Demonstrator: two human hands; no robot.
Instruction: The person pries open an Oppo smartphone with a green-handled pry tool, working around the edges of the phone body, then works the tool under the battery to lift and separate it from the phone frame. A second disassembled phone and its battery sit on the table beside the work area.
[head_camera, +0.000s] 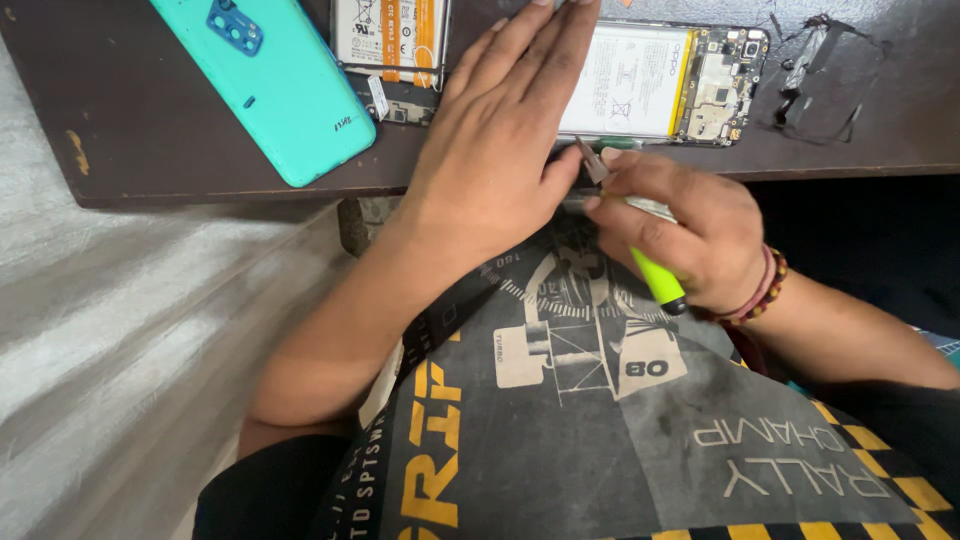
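Left hand (500, 150) is lying flat, fingers spread, pinning the fragile opened phone (665, 85), while right hand (690, 235) is gripping a light, stiff yellow-handled screwdriver (655, 275) by its handle.

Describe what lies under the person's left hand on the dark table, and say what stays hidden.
Under the left hand lies an opened phone, its white battery and circuit board showing to the right. The phone's left part is covered by the hand, so it cannot be seen.

even, fairly bright light, soft shadows, mild glare on the white battery (622, 82), sharp throughout.
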